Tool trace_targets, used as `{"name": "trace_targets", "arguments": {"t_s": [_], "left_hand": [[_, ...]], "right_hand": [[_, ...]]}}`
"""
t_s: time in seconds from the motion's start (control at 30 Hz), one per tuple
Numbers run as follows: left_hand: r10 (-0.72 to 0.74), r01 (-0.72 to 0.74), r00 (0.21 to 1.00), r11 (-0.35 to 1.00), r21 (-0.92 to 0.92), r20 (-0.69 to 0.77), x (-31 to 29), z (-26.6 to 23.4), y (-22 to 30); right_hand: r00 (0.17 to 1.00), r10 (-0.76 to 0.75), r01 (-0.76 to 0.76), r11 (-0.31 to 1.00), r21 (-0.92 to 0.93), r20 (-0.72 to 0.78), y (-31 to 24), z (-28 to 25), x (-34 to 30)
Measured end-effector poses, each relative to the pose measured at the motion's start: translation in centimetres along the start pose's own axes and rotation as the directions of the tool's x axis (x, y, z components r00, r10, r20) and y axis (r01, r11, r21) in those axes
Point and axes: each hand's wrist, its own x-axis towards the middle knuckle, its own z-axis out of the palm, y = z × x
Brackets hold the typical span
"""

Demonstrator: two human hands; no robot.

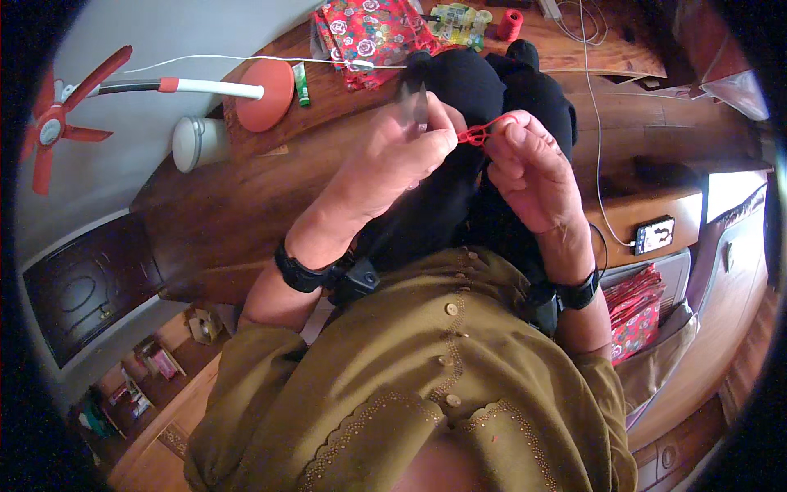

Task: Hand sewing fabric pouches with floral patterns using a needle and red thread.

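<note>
Above the lap, between the two hands: one length of thin red cord (474, 136), worked into small open loops, held in the air and clear of any surface.

Left hand (402, 152): thumb and forefinger closed, gripping the left end of the cord, which emerges from between the fingertips toward the right. Also in this hand, one grey, pointed metal tool (421, 108), its tips standing up past the knuckles; blurred, its exact kind cannot be told.

Right hand (533, 168): thumb and forefinger pinched together on the right end of the cord, the remaining fingers curled beneath. The looped part lies between the two pinches, nearer the left fingertips; a single strand arches to the right ones.

Brown wooden table (574, 59), beyond the knees. At its left end, one round orange-red fan base (264, 111) with white neck; just beside it, one green-and-white tube (302, 84). Toward the far edge, red floral-printed bags (369, 29), heaped; right of these, one yellow-green packet (459, 23), then one red spool of thread (510, 25).

Wooden ledge at the right: one smartphone (653, 235), screen lit, at its near edge, white cable (597, 148) attached.
</note>
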Motion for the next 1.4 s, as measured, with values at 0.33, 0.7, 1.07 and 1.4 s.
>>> {"name": "trace_targets", "arguments": {"t_s": [0.33,0.7,1.07,1.4], "left_hand": [[-0.082,0.081,0.997,0.960,-0.270,0.007,0.0,-0.2,-0.1],[-0.059,0.065,0.998,0.892,-0.447,0.027,0.1,-1.1,-0.9],[-0.059,0.085,0.996,0.850,-0.519,0.066,-0.1,-1.5,-1.0],[-0.059,0.123,0.991,0.762,-0.636,0.121,0.1,-2.2,-1.7]], "right_hand": [[0.980,-0.008,-0.046,0.964,0.263,0.198,-0.4,-0.4,0.0],[0.956,-0.029,-0.064,0.952,0.301,0.292,-1.0,-1.8,-0.7],[0.943,-0.089,-0.036,0.931,0.362,0.321,-2.3,-2.3,-1.4],[0.919,-0.170,-0.032,0.866,0.499,0.355,-3.1,-1.6,-3.1]]}}
